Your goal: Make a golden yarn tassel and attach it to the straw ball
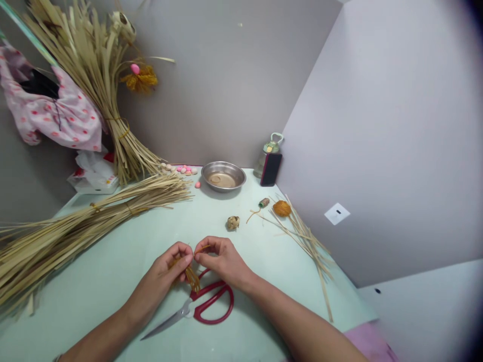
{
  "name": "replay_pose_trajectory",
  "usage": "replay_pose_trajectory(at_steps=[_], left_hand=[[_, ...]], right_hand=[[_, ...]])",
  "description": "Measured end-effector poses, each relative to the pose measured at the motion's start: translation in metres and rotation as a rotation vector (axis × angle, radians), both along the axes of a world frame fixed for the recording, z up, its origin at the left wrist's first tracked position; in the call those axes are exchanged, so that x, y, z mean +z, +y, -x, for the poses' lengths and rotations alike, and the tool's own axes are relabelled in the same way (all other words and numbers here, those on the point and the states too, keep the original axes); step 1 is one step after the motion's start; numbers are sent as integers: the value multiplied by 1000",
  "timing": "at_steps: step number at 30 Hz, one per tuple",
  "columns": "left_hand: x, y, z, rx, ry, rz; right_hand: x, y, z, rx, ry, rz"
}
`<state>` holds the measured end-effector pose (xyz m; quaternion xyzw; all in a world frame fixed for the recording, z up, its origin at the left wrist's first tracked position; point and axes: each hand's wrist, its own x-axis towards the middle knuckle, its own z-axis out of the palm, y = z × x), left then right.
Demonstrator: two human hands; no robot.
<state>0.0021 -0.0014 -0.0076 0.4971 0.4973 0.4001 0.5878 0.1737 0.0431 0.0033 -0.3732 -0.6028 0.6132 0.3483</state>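
Note:
My left hand is closed round a small bundle of golden-brown yarn, whose loose strands hang below the fingers. My right hand pinches a thin brown strand close to the left fingertips, and the two hands almost touch. Under them, red-handled scissors lie on the pale green table, blades pointing to the lower left. A speckled egg-like ball sits just beyond my right hand.
Dried straw bundles lie at the left. A metal bowl of water, pink and white pebble-like pieces, a phone and a bottle stand at the back. An orange yarn ball and loose straws are at the right.

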Motion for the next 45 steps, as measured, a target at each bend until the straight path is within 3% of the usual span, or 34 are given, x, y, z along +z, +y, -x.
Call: replay_pose_trajectory(at_steps=[9, 17, 27, 37, 45], left_hand=[[0, -2, 2, -16, 85, -55], [2, -1, -2, 89, -67, 77], [1, 0, 0, 31, -54, 49], [11, 0, 2, 90, -250, 114], [13, 4, 1, 183, -197, 16]], right_hand=[[-3, -2, 3, 37, 39, 60], [-6, 0, 4, 50, 97, 148], [-2, -1, 3, 38, 90, 146], [-5, -2, 6, 59, 125, 187], [-4, -2, 7, 68, 175, 203]])
